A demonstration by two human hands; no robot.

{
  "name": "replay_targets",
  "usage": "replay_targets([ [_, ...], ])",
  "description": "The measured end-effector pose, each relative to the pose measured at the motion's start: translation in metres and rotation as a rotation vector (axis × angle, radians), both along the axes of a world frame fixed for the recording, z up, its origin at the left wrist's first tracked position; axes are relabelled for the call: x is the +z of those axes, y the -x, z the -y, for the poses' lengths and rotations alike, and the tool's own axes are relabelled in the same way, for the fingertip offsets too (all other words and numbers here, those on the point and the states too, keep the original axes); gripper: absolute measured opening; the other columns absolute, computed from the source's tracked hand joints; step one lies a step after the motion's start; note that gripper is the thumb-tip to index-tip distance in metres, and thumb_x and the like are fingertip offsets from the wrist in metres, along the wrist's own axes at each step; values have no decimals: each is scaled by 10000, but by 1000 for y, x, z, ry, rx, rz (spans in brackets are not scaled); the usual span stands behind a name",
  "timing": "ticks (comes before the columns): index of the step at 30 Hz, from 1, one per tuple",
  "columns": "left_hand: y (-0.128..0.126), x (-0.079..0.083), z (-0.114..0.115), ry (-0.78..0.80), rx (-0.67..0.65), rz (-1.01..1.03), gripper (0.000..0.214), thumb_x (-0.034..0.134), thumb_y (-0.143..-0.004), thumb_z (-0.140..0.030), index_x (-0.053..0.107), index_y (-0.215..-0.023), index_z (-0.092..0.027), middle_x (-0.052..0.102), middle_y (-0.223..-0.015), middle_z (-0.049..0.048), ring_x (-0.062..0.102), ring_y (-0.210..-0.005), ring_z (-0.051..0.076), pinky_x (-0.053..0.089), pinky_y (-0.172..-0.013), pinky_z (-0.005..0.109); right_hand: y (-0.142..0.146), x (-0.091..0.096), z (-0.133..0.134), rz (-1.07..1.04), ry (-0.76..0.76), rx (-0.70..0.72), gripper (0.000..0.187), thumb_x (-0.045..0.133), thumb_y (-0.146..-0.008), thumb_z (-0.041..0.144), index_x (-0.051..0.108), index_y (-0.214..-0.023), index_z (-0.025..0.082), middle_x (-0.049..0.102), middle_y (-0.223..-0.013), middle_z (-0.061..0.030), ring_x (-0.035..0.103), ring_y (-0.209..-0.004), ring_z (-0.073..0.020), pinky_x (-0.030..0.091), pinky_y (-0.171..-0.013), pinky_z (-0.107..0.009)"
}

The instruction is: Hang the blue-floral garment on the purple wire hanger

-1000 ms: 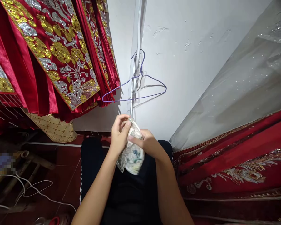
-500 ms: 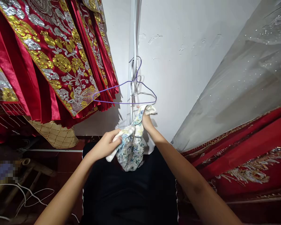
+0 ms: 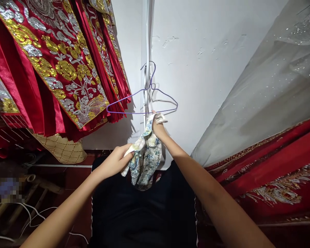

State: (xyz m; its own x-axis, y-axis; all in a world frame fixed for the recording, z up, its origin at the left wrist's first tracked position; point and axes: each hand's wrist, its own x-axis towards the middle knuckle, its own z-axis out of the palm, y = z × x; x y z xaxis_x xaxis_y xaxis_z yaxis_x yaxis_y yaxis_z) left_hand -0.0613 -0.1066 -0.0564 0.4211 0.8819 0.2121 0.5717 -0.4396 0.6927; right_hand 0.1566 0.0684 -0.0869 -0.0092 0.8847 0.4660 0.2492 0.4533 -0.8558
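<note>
A small garment [image 3: 151, 160] with a blue, green and yellow floral print on white hangs between my two hands. My left hand [image 3: 118, 159] pinches its left edge between thumb and fingers. Higher up, my right hand [image 3: 158, 130] grips the upper part, cloth lying over the fingers and hiding most of them. One fingertip of that hand shows close under the lower bar of a purple wire hanger [image 3: 127, 113]. The hanger carries nothing and is hooked on a white upright strip [image 3: 147, 41].
Red robes [image 3: 74, 69] with gold and silver embroidery hang at the left. On the right hang a sheer glittery cover [image 3: 248, 100] and red cloth [image 3: 279, 172]. A white wall [image 3: 196, 79] stands ahead. White cables [image 3: 28, 217] lie at lower left near a bamboo frame [image 3: 45, 186].
My right hand has moved slightly left and up with the garment's upper part, close to the hanger. The hanger has swung a little to the right. My left hand keeps its pinch.
</note>
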Motion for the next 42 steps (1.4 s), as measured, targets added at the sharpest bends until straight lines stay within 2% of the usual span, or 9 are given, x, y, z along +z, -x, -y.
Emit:
replay_targets([
  [6, 12, 2, 1, -115, 66, -50, 227, 379, -966, -230, 445, -751, -204, 507, -727, -19, 466, -692, 160, 325, -657, 263, -4, -3, 8, 148, -46, -93, 259, 525, -889, 452, 637, -864, 220, 604, -665, -17, 548, -641, -195, 420, -645, -297],
  [11, 56, -21, -21, -41, 225, -231, 164, 558, -808, -150, 528, -664, -222, 532, -608, -7, 488, -595, 194, 311, -635, 280, -46, 16, 31, 199, -133, -106, 310, 604, -828, 428, 510, -631, 208, 487, -584, 14, 420, -579, -141, 285, -571, -280],
  [14, 71, -23, -41, -51, 300, -168, 182, 613, -717, -77, 582, -617, -225, 626, -677, 42, 575, -775, 254, 387, -770, 295, -64, 33, 45, 250, -173, -111, 377, 623, -816, 391, 415, -557, 212, 388, -521, 37, 331, -541, -115, 234, -549, -277],
  [18, 72, 9, -62, -294, 434, 313, 208, 653, -702, -36, 699, -780, -224, 729, -1049, 70, 569, -1114, 270, 377, -994, 293, -77, 51, 59, 344, -186, -185, 414, 626, -836, 372, 377, -545, 215, 348, -504, 43, 298, -522, -103, 225, -536, -274],
  [21, 61, 41, -73, -453, 414, 454, 230, 596, -815, -57, 727, -916, -217, 732, -1000, 39, 622, -994, 216, 409, -929, 243, -78, 58, 66, 314, -165, -178, 414, 633, -829, 354, 368, -541, 219, 338, -501, 43, 301, -509, -104, 224, -520, -277],
  [27, 36, 83, -91, -641, 318, 335, 353, 458, -922, -80, 720, -1113, -219, 725, -1067, 37, 618, -934, 180, 420, -836, 237, -51, 46, 79, 103, -128, -35, 326, 627, -826, 367, 440, -608, 212, 396, -559, 32, 342, -545, -117, 260, -512, -267],
  [34, 33, 123, -75, -612, 263, -111, 400, 506, -897, -126, 673, -1242, -241, 719, -1185, 57, 654, -988, 230, 479, -905, 353, -30, 39, 82, 55, -25, 53, 271, 603, -862, 371, 477, -681, 214, 395, -577, 34, 333, -515, -115, 262, -483, -261],
  [38, 37, 132, -86, -603, 232, -237, 468, 497, -859, -120, 672, -1277, -237, 722, -1208, 72, 675, -979, 241, 497, -915, 383, -30, 54, 102, 180, -102, 146, 95, 609, -857, 307, 638, -844, 217, 602, -730, -6, 542, -637, -170, 398, -570, -282],
  [42, 46, 126, -106, -610, 226, -285, 434, 480, -858, -149, 689, -1237, -180, 735, -1148, 110, 679, -975, 271, 506, -878, 379, -52, 70, 120, 209, -231, -14, 698, 699, -788, 253, 482, -1450, 278, 730, -959, -49, 662, -790, -234, 498, -690, -351],
])
